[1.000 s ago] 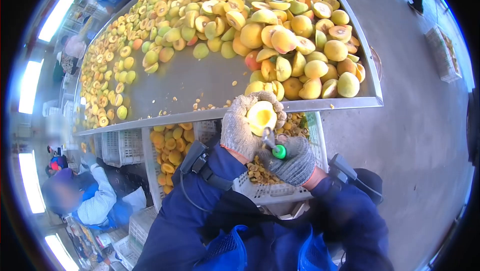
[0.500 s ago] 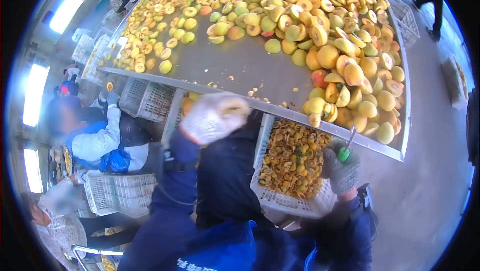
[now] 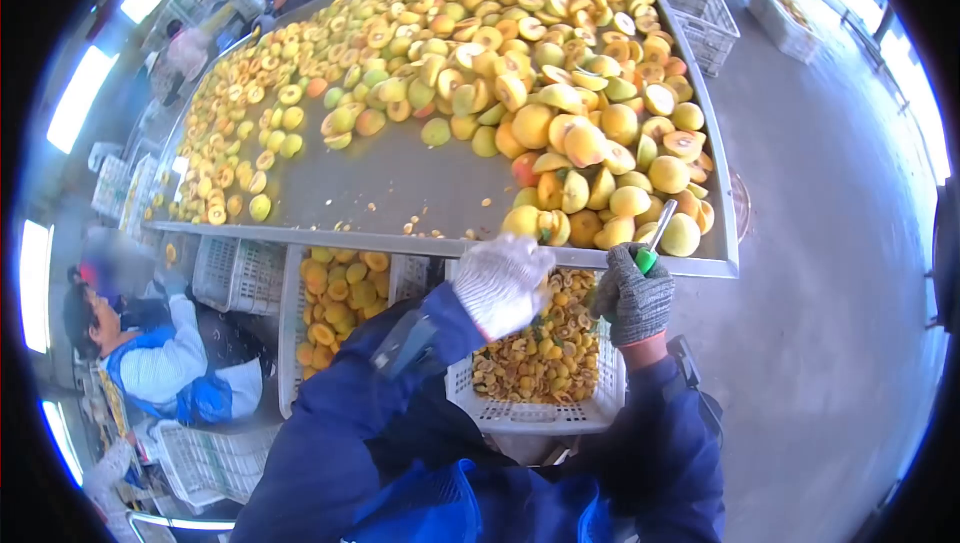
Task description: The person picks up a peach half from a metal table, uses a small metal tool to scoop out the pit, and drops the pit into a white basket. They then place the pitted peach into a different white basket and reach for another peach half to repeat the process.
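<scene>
Fingers round the tool (image 3: 646,260), my right hand (image 3: 637,301) could nick fruit (image 3: 681,236) if it swings; can't tell if my left hand (image 3: 500,285) holds anything.

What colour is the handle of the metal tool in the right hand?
Bright green; the head view shows it.

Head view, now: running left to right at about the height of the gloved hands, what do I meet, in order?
Co-worker in a blue apron → white crate of yellow fruit → left hand → right hand → grey floor.
</scene>
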A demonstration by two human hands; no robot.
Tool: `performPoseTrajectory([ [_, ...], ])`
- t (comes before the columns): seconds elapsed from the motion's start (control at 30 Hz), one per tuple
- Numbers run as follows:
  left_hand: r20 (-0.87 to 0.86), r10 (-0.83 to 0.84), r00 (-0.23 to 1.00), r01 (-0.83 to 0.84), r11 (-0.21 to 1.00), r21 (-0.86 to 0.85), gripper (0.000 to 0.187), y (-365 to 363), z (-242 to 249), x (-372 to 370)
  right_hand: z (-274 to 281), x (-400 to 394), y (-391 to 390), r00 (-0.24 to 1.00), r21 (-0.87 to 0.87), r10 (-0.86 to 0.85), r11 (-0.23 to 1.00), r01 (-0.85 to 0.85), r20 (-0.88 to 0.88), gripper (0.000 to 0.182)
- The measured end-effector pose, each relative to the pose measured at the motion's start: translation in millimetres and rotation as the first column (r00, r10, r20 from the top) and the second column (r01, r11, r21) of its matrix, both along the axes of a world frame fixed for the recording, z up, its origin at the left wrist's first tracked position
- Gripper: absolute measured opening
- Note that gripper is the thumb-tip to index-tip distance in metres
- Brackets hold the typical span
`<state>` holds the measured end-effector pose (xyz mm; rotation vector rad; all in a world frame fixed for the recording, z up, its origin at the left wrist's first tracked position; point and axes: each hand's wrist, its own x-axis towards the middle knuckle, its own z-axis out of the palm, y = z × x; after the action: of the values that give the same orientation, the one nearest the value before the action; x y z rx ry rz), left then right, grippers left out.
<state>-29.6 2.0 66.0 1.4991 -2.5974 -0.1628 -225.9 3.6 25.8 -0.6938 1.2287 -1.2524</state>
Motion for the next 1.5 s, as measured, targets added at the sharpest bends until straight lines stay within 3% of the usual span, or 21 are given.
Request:
performPoseTrajectory([
  [0.03, -0.012, -0.092, 0.996, 0.093, 0.978, 0.187, 0.031, 2, 11, 2, 1, -4, 1, 1.0, -0.007, -0.008, 1.0, 0.008, 0.02, 0.017],
  [0.1, -0.125, 0.046, 0.991, -0.001, 0.94, 0.342, 0.034, -7, 22, 5, 3, -8, 2, 0.999, 0.001, 0.008, 1.0, -0.008, 0.052, 0.017],
  [0.17, -0.274, 0.293, 0.916, -0.291, 0.956, 0.051, 0.042, -27, 12, 6, 6, -7, 4, 0.996, 0.001, 0.041, 0.999, -0.042, 0.075, 0.017],
  [0.23, -0.19, 0.326, 0.926, -0.35, 0.93, -0.114, 0.049, -41, 0, 8, 10, -4, 4, 0.992, 0.016, 0.111, 0.994, -0.112, 0.059, 0.018],
  [0.3, -0.149, 0.287, 0.946, -0.273, 0.956, 0.104, 0.053, -49, -23, 13, 6, 2, 2, 0.991, 0.069, 0.119, 0.99, -0.123, 0.057, 0.019],
  [0.5, -0.095, 0.324, 0.941, -0.302, 0.933, 0.197, 0.047, -51, -17, -7, 2, 22, 1, 0.984, 0.056, 0.165, 0.984, -0.169, 0.069, 0.018],
  [0.77, -0.398, 0.095, 0.912, -0.114, 0.993, -0.024, 0.036, -57, -42, 16, -15, 36, 3, 0.983, 0.036, 0.181, 0.983, -0.18, -0.039, 0.017],
  [0.87, -0.485, 0.191, 0.853, -0.283, 0.951, -0.123, 0.033, -52, -37, 20, -23, 33, 7, 0.985, 0.016, 0.155, 0.988, -0.155, -0.075, 0.018],
  [0.9, -0.534, 0.167, 0.829, -0.292, 0.943, -0.159, 0.03, -50, -31, 18, -25, 35, 9, 0.98, 0.028, 0.109, 0.994, -0.105, -0.164, 0.019],
  [0.93, -0.598, 0.006, 0.801, -0.294, 0.874, -0.386, 0.023, -45, -31, 15, -10, 35, 13, 0.96, 0.097, 0.118, 0.991, -0.096, -0.253, 0.018],
  [0.97, -0.593, -0.037, 0.804, -0.248, 0.886, -0.392, 0.019, -39, -23, 11, -58, 20, 9, 0.817, -0.273, 0.101, 0.913, -0.303, -0.568, 0.023],
  [1.0, -0.615, -0.108, 0.781, -0.219, 0.875, -0.432, 0.018, -30, -17, 3, -18, 23, 20, 0.818, -0.115, 0.245, 0.929, -0.352, -0.521, 0.03],
  [1.03, -0.654, -0.065, 0.754, -0.19, 0.931, -0.312, 0.019, -17, -11, -7, -43, 19, 19, 0.71, -0.179, 0.224, 0.877, -0.445, -0.668, 0.037],
  [1.07, -0.648, -0.107, 0.754, -0.129, 0.943, -0.306, 0.022, -2, -4, -15, 14, 22, 25, 0.909, 0.189, 0.359, 0.927, -0.323, -0.209, 0.029],
  [1.1, -0.662, -0.121, 0.74, -0.082, 0.96, -0.267, 0.026, 9, -12, -18, -43, 32, 27, 0.938, -0.371, 0.121, 0.896, -0.244, -0.323, 0.045],
  [1.13, -0.658, -0.116, 0.744, -0.066, 0.967, -0.245, 0.027, 17, -16, -21, -6, 32, 34, 0.955, 0.055, 0.197, 0.975, -0.214, 0.221, 0.049],
  [1.23, -0.622, -0.115, 0.775, -0.042, 0.972, -0.232, 0.031, 19, -26, -19, -18, 22, 41, 0.891, -0.029, 0.376, 0.924, -0.382, 0.254, 0.049],
  [1.3, -0.601, -0.166, 0.782, -0.001, 0.964, -0.267, 0.033, 19, -31, -21, -26, 31, 38, 0.922, 0.065, 0.165, 0.978, -0.2, 0.349, 0.047],
  [1.37, -0.587, -0.21, 0.782, 0.036, 0.955, -0.293, 0.036, 26, -32, -31, -21, 19, 44, 0.954, 0.03, 0.165, 0.984, -0.178, 0.252, 0.061],
  [1.43, -0.554, -0.151, 0.818, 0.041, 0.978, -0.207, 0.04, 31, -27, -41, -31, 17, 45, 0.893, -0.04, 0.076, 0.997, -0.065, 0.443, 0.048],
  [1.5, -0.499, -0.168, 0.85, 0.086, 0.979, -0.184, 0.041, 28, -33, -38, -30, 4, 52, 0.884, -0.003, 0.046, 0.999, -0.051, 0.466, 0.041],
])
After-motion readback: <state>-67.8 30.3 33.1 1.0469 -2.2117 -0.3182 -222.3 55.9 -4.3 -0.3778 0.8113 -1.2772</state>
